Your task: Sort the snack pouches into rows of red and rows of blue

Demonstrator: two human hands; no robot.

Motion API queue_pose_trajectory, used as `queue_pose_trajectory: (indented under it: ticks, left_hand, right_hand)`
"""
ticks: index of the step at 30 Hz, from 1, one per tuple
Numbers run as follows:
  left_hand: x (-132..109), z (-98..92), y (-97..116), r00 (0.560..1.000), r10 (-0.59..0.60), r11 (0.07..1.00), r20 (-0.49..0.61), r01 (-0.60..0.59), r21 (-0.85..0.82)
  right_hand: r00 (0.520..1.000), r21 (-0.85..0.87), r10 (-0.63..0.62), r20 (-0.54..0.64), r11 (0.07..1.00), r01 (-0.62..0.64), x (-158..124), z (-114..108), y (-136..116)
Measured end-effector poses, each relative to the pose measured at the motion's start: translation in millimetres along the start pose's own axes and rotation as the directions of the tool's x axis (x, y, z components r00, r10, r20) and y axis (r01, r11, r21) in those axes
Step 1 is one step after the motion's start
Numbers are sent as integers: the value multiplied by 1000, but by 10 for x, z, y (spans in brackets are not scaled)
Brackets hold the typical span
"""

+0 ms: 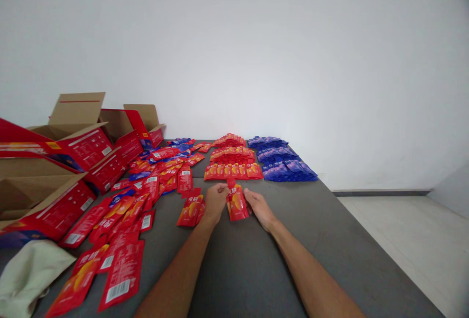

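Between my two hands is a red pouch (pixel 237 203) with a yellow-orange fruit picture, its front turned up toward me. My left hand (pixel 217 203) pinches its upper left edge, fingers closed. On the opposite side my right hand (pixel 259 206) is closed on the right edge, thumb on top and the other fingers partly hidden. Just left of my left hand lie a couple of similar red pouches (pixel 189 209), overlapping on the table. Beyond the held pouch, red pouches (pixel 233 171) are laid out in overlapping rows, with rows of blue-purple pouches (pixel 289 169) to their right.
Opened red cardboard boxes (pixel 58 205) stand along the left side. A loose heap of mixed red and blue pouches (pixel 161 166) spreads beside them. A pale cloth (pixel 34 274) lies at the front left. The grey table (pixel 330 259) ends at the right, above a light floor.
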State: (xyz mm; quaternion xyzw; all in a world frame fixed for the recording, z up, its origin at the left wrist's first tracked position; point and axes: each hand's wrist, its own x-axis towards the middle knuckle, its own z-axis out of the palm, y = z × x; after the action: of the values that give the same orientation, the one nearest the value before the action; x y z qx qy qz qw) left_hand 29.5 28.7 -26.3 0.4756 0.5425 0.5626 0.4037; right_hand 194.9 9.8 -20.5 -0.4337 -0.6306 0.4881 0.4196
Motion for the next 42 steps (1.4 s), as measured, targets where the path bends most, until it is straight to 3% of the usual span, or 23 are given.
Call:
queue_pose_trajectory:
  ticks: [4,7,10,13,16,22,27,30,32,34,37,39,42]
  left_hand:
    - [-7,-17,10,998,51,999,25,-51,7]
    - [-12,-31,34,997,75,993,33,-78,85]
    - [-7,-39,59,992,118,978,-40,-109,175]
    - [4,-67,92,982,154,975,-112,-132,181]
    - [7,-111,106,983,124,989,-133,-112,94]
    - [1,-92,-3,1000,-7,999,-2,7,46]
    - [26,-60,-63,995,81,985,-56,-71,156]
    - [21,-72,-30,993,79,990,-93,-67,122]
    - [-6,-75,11,999,2,999,-52,0,44]
    - [-49,-63,53,987,-129,991,93,133,-31]
    - [-114,-28,91,910,-243,958,337,279,-62]
    - [-135,-6,89,899,-227,959,374,274,-75]
    - [-125,5,48,930,-188,968,315,231,-104]
  right_hand:
    - [999,-71,-45,6,996,46,-62,38,11]
    - [1000,-107,-15,-15,994,14,-74,77,29]
    - [999,-79,33,-21,996,-35,-94,107,-8]
    - [997,-58,53,58,997,-50,-130,123,-66]
    - [991,-107,64,116,993,-52,-151,128,-75]
    - [995,-158,85,-52,983,-92,-108,105,-7]
    - [996,-85,91,-19,992,-93,-114,116,-43]
    - [994,-19,100,33,995,-99,-124,125,-55]
    - [994,13,107,17,994,-107,-116,117,-38]
    - [992,31,118,-31,993,-117,-99,96,-5]
    - [988,49,126,-85,991,-123,-70,63,49]
    - [990,75,123,-75,990,-117,-58,53,75]
    - [992,155,121,-34,981,-115,-52,59,95]
